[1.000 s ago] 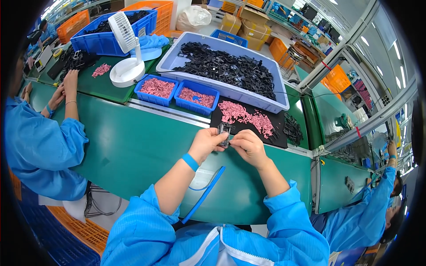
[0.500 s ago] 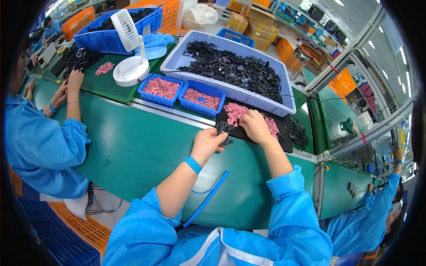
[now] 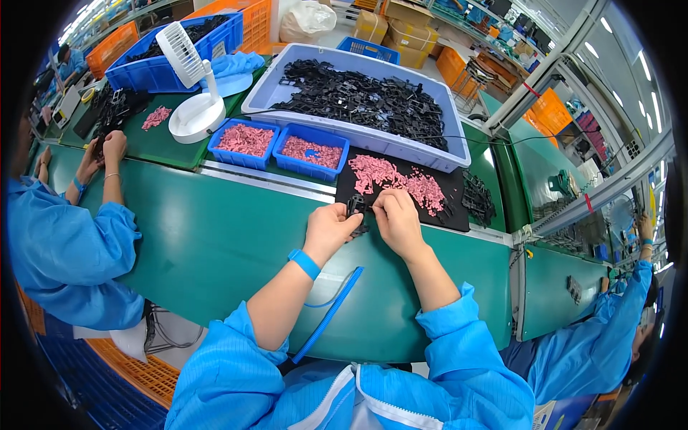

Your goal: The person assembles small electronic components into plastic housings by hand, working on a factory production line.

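Near the middle of the frame, the left hand [image 3: 328, 233] is closed, thumb and fingers around a small black plastic part [image 3: 356, 206] above the green counter [image 3: 236, 244]. Just right of it, the right hand [image 3: 398, 221] has thumb and fingertips pinched together beside the part; I cannot tell whether they grip anything. Pink pieces [image 3: 376, 172] lie beyond on a black mat [image 3: 451, 183], below the pale tub [image 3: 451, 159] at upper centre.

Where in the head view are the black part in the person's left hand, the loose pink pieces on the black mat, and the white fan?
Black part [image 3: 355, 203]: head view, on its exposed upper end.
Pink pieces [image 3: 373, 174]: head view, on the heap's left portion.
White fan [image 3: 182, 55]: head view, on its round grille.
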`<state>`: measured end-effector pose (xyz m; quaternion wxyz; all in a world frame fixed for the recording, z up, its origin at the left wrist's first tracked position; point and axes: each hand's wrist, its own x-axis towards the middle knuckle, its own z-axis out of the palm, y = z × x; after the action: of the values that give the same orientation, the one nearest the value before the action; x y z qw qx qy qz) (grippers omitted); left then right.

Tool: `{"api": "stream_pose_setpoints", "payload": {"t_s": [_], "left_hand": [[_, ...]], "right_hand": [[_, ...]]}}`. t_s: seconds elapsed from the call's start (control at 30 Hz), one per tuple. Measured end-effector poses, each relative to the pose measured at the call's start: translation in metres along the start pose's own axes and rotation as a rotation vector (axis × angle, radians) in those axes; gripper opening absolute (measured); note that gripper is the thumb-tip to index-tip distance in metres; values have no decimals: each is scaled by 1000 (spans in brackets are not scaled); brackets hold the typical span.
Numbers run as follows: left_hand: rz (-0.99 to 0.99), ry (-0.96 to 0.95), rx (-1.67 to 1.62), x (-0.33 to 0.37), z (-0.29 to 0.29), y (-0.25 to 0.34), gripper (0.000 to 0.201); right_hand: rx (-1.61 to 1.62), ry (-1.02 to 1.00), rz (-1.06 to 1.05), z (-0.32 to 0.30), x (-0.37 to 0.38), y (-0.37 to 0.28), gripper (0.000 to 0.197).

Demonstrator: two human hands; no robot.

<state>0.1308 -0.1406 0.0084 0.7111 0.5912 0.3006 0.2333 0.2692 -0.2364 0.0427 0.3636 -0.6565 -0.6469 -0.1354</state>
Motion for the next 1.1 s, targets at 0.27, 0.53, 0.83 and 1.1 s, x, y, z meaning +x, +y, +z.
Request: {"api": "stream_pose_setpoints", "payload": {"t_s": [0.27,0.53,0.83,1.1], "left_hand": [[-65,-43,-45,-1,-3,7,15],[-71,-127,-36,-2,-4,7,17],[-250,-258,-339,-5,-5,14,21],[-220,-172,-268,-3,-3,13,14]], "right_hand": [[162,88,123,-3,-7,12,10],[299,6,151,-1,-3,1,9],[314,64,314,-3,-8,4,4],[320,162,351,-13,-3,-2,4]]}}
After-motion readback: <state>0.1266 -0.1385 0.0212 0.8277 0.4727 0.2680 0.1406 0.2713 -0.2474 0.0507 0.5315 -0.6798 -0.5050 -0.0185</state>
